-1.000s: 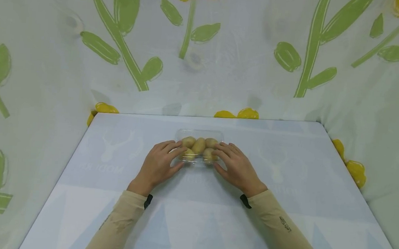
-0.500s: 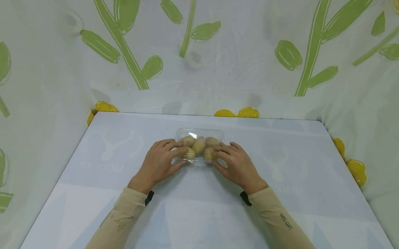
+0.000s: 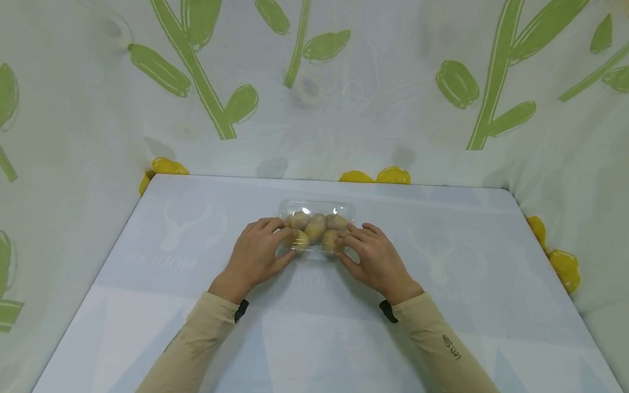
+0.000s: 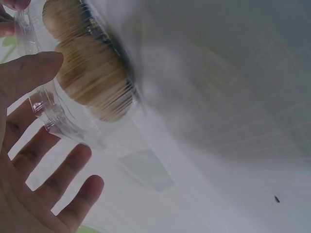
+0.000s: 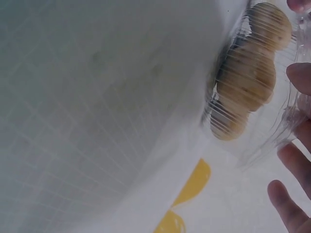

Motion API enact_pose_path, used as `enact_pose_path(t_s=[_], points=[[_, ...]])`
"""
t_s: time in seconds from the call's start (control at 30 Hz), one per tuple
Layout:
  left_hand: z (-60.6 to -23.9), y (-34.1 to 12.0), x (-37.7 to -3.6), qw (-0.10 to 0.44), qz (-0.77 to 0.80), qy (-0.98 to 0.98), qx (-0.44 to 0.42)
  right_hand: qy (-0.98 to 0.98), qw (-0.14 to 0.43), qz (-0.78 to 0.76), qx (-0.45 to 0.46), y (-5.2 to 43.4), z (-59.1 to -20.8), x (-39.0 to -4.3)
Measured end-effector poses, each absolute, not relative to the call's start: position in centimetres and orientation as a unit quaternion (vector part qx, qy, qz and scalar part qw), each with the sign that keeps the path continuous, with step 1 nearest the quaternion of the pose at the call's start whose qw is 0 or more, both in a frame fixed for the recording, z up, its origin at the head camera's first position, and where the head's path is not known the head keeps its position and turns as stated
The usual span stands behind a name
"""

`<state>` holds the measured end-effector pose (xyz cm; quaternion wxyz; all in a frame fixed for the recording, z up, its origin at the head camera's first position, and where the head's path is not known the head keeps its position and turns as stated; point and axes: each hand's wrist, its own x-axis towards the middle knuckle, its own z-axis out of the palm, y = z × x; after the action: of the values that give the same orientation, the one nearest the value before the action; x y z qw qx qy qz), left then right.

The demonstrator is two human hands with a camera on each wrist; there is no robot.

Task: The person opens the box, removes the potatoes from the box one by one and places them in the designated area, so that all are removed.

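A clear plastic box (image 3: 318, 209) with several potatoes (image 3: 315, 227) inside lies near the back middle of the table. Clear plastic covers the potatoes and carries bright glints in the head view. My left hand (image 3: 258, 250) grips the box's left end, thumb at the near side and fingers along the rim. At the opposite end, my right hand (image 3: 373, 256) holds the rim between thumb and fingers. Ribbed plastic wall (image 4: 104, 73) shows between the left thumb (image 4: 36, 70) and the potatoes in the left wrist view. The right wrist view shows the right thumb (image 5: 300, 77) beside the box.
The white and pale blue table (image 3: 303, 354) stretches around the box, with faint printed patterns. Behind its back edge and along both sides hangs a pale curtain (image 3: 363, 121) printed with green stems and yellow flowers.
Bright glints have appeared on the plastic over the potatoes. Both hands stay at the box's ends with only slight shifts. The head view has tilted a little downward.
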<state>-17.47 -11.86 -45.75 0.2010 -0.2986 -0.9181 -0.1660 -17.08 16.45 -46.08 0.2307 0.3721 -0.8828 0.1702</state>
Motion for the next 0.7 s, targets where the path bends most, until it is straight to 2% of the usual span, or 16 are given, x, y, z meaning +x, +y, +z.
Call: enact_pose_path(t_s=[0.7], points=[[-46.15, -12.5, -17.57, 0.178, -0.188, -0.918, -0.3, -0.879, 0.233, 0.195, 0.367, 16.46, -46.3, -16.97]])
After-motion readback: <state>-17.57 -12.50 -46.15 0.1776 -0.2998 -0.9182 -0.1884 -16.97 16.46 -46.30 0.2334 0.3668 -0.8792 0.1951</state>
